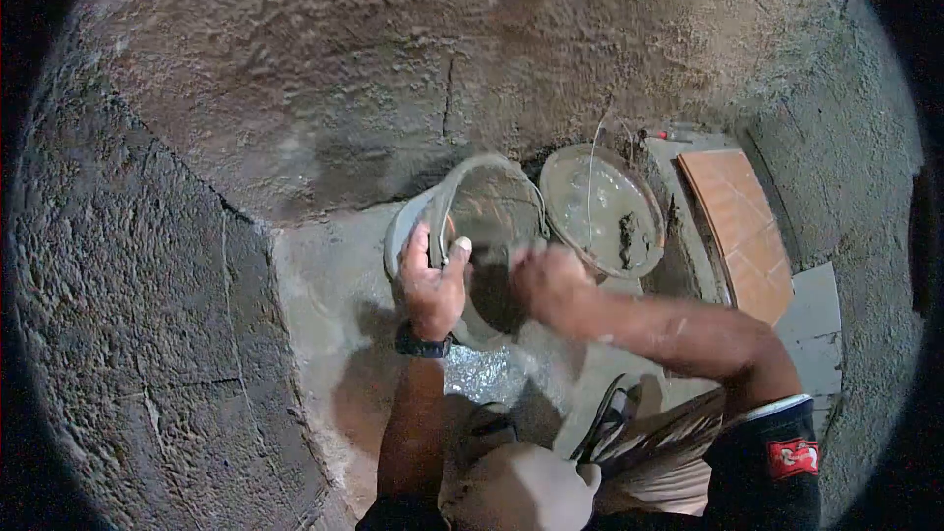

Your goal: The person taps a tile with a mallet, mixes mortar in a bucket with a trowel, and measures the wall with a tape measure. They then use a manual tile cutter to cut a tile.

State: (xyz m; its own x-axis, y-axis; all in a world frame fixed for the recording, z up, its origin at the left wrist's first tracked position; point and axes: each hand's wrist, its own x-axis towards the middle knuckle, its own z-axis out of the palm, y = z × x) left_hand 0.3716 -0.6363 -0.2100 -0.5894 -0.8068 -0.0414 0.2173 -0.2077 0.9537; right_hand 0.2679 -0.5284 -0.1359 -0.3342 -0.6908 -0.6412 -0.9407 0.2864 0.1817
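Observation:
A mud-smeared bucket (489, 165) is tilted with its mouth toward me, in the middle of the head view. My left hand (435, 287) grips its left rim, thumb at the inside and fingers around the outer wall. A dark strap circles that wrist. At the bucket's right side, over its mouth, is my right hand (553, 283). Motion blurs its fingers, and I cannot make out anything in them. Behind the tilted bucket, the pale side of another container (401, 234) shows at the left. The tilted bucket's lower inside is in shadow.
To the right stands a round tub (602, 199) of murky water with a dark clump. A red-handled tool (661, 135) lies beyond it. Stacked orange tiles (736, 231) and a pale tile (814, 320) lie farther right. Rough walls (147, 265) enclose the wet floor (329, 280).

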